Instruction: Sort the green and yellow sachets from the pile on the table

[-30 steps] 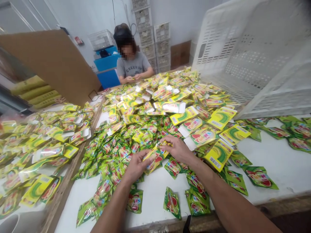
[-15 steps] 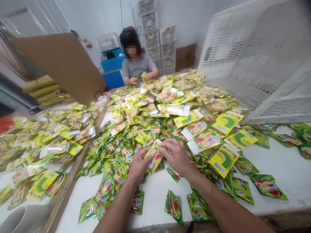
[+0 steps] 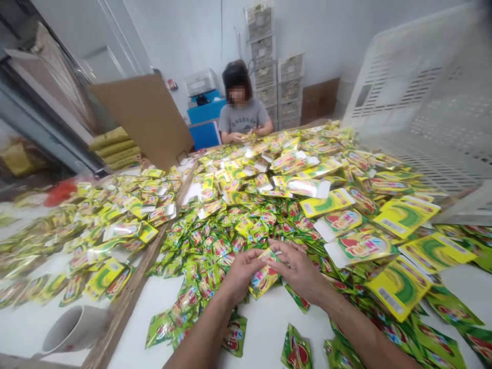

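Observation:
Between my two hands is a small yellow and green candy box (image 3: 265,281) with a fruit print, held tilted over the table. My left hand (image 3: 243,271) grips its left side, thumb on the front. At the box's upper right end, my right hand (image 3: 298,269) has its fingers closed on the top edge, where the white flap seen earlier is no longer visible. Around and under my hands lies a heap of green candy sachets (image 3: 215,246) with a watermelon print. Several flat yellow boxes (image 3: 402,287) lie to the right of my right hand.
A wooden strip (image 3: 149,266) divides the table, with more boxes (image 3: 103,277) on its left. A mug (image 3: 77,328) stands at lower left. A white plastic crate (image 3: 388,77) lies tipped at right. A co-worker (image 3: 246,118) sits opposite, hands on small packs.
The view has swung left, so the scene sits further right and lower. My fingers have closed over the box's top end, and its white flap no longer shows.

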The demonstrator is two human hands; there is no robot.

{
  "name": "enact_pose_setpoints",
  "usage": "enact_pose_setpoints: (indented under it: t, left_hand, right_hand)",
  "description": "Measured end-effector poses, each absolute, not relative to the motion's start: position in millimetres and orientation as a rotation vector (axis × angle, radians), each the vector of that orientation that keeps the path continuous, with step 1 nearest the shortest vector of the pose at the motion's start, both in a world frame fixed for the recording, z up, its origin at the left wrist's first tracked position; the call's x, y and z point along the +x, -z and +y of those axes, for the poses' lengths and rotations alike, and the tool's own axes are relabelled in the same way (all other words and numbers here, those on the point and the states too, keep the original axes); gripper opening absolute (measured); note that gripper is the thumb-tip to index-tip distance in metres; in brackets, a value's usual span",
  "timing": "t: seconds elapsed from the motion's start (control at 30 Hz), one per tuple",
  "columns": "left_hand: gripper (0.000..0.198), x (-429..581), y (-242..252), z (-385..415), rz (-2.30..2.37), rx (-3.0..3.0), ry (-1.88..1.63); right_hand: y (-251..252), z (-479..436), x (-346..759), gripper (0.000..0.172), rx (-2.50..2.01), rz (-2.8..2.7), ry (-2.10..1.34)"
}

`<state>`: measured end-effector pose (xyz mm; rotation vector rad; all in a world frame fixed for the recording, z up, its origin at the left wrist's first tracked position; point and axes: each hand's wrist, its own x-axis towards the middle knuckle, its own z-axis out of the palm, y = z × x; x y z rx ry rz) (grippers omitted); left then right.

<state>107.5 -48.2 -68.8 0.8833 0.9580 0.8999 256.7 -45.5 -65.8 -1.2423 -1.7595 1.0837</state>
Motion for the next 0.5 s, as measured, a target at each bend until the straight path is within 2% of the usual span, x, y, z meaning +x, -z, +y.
enact_pose_setpoints:
  t: [0.1, 0.2, 0.27, 0.37, 0.43, 0.5]
  left_hand:
    - [0.037, 87, 56, -39, 1.116, 0.983, -0.802]
    - [0.039, 28, 19, -15, 1.462, 1.14, -0.826]
    - [0.043, -21, -15, 6, 1.867, 1.179, -1.231]
    - [0.059, -67, -52, 34, 2.347, 1.174, -1.65]
    - [0.055, -62, -52, 44, 2.527, 1.357, -1.602]
    - [0.038, -30, -31, 46, 2.381, 1.663, -1.221]
  right_hand:
    - [68, -45, 256, 0.027, -1.186, -1.674, -1.165]
    - [69, -42, 260, 0.031, -1.266, -1.551, -1.005]
    - [70, -38, 264, 0.03, -1.322, -1.465, -0.949]
    - [71, -34, 268, 0.029, -1.345, -1.402, -0.935]
    - [71, -34, 268, 0.028, -1.361, -1.44, -0.866]
    - [74, -35, 268, 0.025, -1.387, -1.509, -0.797]
